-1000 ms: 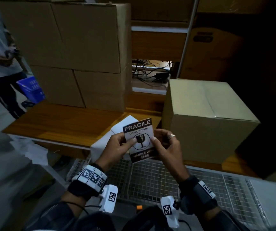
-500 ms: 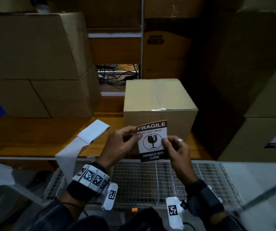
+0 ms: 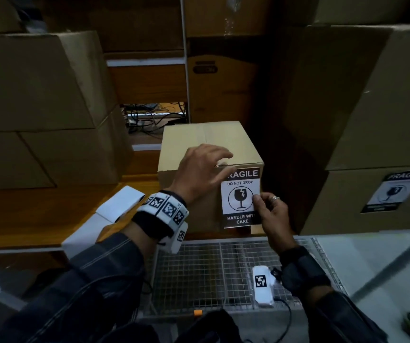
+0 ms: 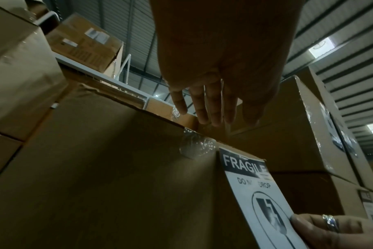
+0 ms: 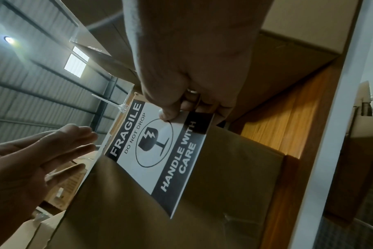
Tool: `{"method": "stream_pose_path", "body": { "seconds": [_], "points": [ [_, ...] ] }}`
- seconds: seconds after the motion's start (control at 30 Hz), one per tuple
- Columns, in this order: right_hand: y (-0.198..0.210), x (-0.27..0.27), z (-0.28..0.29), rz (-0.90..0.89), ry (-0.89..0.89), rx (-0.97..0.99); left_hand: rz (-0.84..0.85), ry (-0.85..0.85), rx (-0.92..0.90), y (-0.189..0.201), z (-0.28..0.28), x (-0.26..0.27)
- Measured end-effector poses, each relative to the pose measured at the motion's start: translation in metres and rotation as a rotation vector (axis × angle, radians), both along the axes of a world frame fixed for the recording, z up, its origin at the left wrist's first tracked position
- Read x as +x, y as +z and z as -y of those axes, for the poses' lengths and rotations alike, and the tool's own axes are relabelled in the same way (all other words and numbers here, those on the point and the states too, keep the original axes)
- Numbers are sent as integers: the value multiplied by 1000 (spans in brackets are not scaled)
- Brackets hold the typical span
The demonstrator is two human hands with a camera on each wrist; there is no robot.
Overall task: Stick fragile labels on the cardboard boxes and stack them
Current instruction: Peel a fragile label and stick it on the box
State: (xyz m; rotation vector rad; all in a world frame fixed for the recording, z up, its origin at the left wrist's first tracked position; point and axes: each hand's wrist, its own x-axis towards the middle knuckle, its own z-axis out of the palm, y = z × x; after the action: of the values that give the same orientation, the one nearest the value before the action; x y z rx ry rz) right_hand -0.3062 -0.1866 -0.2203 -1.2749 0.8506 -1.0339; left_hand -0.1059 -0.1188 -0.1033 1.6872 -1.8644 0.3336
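The fragile label (image 3: 241,198) lies against the front face of the cardboard box (image 3: 206,139) on the tabletop (image 3: 38,209), its top edge at the box's upper rim, apparently to fix its position before pressing. The right hand (image 3: 270,214) pinches the label's right edge between thumb and fingers, holding it square. The left hand (image 3: 199,174) hovers at the box's top edge with fingers (image 4: 202,107) straight and slightly spread, probably ready to smooth the label down.

The label (image 3: 241,197) reads "FRAGILE DO NOT DROP HANDLE WITH CARE".
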Motion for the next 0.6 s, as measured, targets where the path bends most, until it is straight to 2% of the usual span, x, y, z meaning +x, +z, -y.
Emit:
{"method": "stream_pose_path", "body": {
  "seconds": [0.17, 0.6],
  "points": [
    [-4, 3, 8, -17, -7, 23, 16, -1, 58, -4, 15, -4],
    [-4, 8, 13, -3, -1, 34, -25, 78, 43, -13, 29, -7]
  ]
}}
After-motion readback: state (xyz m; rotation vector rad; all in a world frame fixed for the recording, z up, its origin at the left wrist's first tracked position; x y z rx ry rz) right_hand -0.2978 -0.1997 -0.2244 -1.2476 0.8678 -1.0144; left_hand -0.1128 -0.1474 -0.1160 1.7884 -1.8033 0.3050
